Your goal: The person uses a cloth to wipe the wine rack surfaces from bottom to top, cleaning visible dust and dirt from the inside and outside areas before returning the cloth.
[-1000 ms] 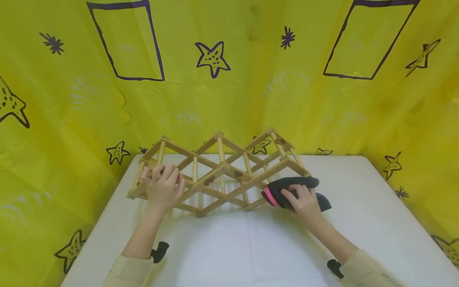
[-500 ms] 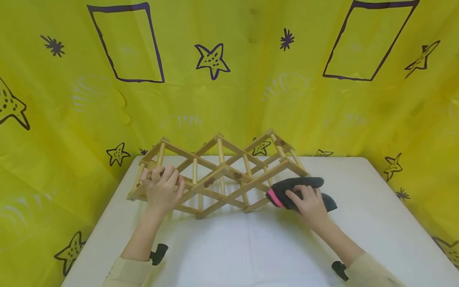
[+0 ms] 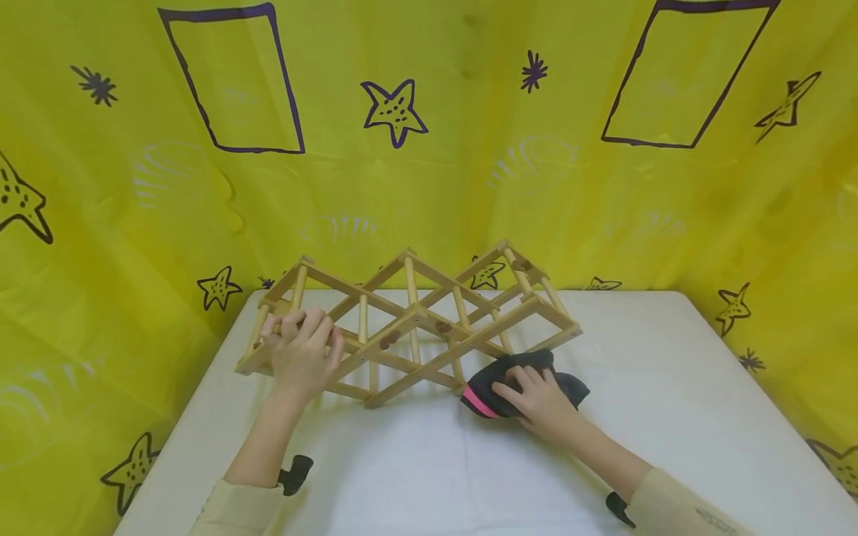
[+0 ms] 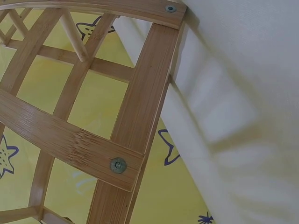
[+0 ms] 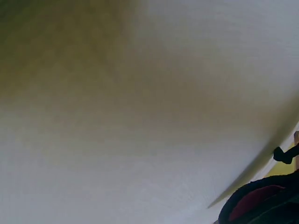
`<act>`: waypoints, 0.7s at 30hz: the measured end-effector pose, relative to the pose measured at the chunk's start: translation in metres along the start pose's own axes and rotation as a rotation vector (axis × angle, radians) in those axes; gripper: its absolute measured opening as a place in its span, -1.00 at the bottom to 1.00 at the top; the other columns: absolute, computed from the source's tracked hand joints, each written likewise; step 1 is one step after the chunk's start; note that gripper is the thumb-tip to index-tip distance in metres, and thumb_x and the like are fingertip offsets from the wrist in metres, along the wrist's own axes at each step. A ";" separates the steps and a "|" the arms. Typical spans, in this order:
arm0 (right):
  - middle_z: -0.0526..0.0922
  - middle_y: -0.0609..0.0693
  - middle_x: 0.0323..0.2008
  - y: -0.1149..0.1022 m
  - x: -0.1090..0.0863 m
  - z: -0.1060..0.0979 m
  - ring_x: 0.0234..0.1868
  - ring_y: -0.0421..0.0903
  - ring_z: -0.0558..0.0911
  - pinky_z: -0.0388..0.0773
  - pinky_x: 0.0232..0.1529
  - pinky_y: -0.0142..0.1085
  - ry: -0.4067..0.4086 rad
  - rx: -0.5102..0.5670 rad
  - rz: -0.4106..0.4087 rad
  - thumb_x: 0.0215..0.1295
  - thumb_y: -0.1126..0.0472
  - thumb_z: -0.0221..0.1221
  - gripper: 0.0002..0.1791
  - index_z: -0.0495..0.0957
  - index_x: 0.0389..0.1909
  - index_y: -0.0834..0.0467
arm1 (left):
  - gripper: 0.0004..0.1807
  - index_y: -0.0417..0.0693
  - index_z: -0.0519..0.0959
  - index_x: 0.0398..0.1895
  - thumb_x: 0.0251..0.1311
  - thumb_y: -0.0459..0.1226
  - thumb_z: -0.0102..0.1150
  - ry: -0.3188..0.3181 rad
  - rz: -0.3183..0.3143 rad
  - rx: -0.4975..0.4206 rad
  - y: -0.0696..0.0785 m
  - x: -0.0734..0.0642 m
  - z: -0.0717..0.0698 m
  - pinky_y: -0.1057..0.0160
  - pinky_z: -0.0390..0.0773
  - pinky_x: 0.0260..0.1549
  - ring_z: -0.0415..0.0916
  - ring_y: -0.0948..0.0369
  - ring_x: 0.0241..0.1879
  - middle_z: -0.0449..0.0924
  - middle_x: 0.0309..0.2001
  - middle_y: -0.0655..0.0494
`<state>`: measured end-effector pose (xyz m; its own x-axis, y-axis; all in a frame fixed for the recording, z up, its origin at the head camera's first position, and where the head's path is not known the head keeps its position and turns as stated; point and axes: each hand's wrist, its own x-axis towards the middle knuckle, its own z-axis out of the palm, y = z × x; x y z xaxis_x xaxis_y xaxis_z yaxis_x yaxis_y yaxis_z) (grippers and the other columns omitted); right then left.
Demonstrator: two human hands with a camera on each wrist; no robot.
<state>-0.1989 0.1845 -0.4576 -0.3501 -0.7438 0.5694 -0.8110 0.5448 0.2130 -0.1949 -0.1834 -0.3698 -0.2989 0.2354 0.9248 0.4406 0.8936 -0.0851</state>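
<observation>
A wooden lattice rack (image 3: 417,316), made of crossed slats joined by round dowels, stands stretched out across the table. My left hand (image 3: 303,356) holds the rack's left end, with fingers bent over a rail. In the left wrist view, the slats (image 4: 70,142) and their metal bolts fill much of the picture; the hand itself does not show. By the rack's right front, my right hand (image 3: 539,402) grips a soft black fabric piece with a pink band (image 3: 494,374), shaped somewhat like a glove. The right wrist view catches its dark rim and reddish inside (image 5: 254,203) at the corner.
A white-covered table (image 3: 429,476) lies under everything. Yellow curtains (image 3: 462,186) printed with stars and frames rise behind it and along both sides. Black straps (image 3: 295,475) are worn at both wrists.
The right hand and the black fabric piece shifted slightly right at first, then left and toward me, uncovering the rack's right lower corner. The left hand and rack have stayed put.
</observation>
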 end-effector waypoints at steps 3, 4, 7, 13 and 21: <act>0.43 0.11 -0.26 -0.001 -0.001 0.000 -0.32 0.03 0.44 0.32 -0.42 -0.10 -0.020 -0.004 0.016 -0.44 0.37 0.37 -0.35 0.47 -0.12 0.09 | -0.77 -0.19 0.38 -0.63 0.10 -0.29 -0.16 -0.002 -0.001 0.008 -0.001 -0.001 0.000 -0.14 -0.06 -0.22 0.19 -0.02 -0.27 0.35 -0.46 0.01; 0.43 0.12 -0.26 -0.001 -0.002 0.000 -0.33 0.04 0.44 0.32 -0.41 -0.08 -0.013 -0.007 0.029 -0.44 0.37 0.37 -0.36 0.48 -0.13 0.09 | -0.76 -0.19 0.38 -0.63 0.12 -0.28 -0.17 -0.004 0.000 0.012 -0.001 -0.001 0.000 -0.14 -0.06 -0.22 0.19 -0.02 -0.27 0.35 -0.46 0.01; 0.44 0.17 -0.28 0.004 -0.005 -0.004 -0.34 0.10 0.43 0.29 -0.42 -0.01 0.038 -0.030 0.072 -0.29 0.34 0.24 -0.50 0.49 -0.15 0.10 | -0.78 -0.19 0.38 -0.63 0.09 -0.29 -0.14 -0.002 0.000 0.015 -0.001 -0.001 0.000 -0.13 -0.06 -0.21 0.19 -0.02 -0.27 0.35 -0.46 0.01; 0.45 0.24 -0.29 0.016 -0.007 -0.021 -0.39 0.20 0.43 0.26 -0.45 0.09 0.176 -0.074 0.126 0.02 0.31 0.09 -0.75 0.50 -0.21 0.14 | -0.85 -0.20 0.40 -0.62 0.00 -0.32 -0.08 0.007 0.002 0.025 -0.002 -0.002 0.000 -0.14 -0.05 -0.20 0.20 -0.02 -0.27 0.36 -0.46 0.01; 0.48 0.27 -0.40 0.014 -0.014 -0.051 -0.44 0.19 0.45 0.26 -0.48 0.11 0.391 -0.087 0.127 0.32 0.07 -0.19 -0.64 0.52 -0.35 0.20 | -0.87 -0.19 0.39 -0.65 -0.05 -0.33 -0.07 0.015 -0.012 -0.025 -0.007 0.000 0.001 -0.16 0.01 -0.19 0.22 -0.03 -0.27 0.38 -0.48 0.02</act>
<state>-0.1818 0.2226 -0.4224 -0.2266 -0.4744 0.8506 -0.7246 0.6657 0.1782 -0.1989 -0.1894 -0.3697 -0.2915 0.2188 0.9312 0.4579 0.8866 -0.0650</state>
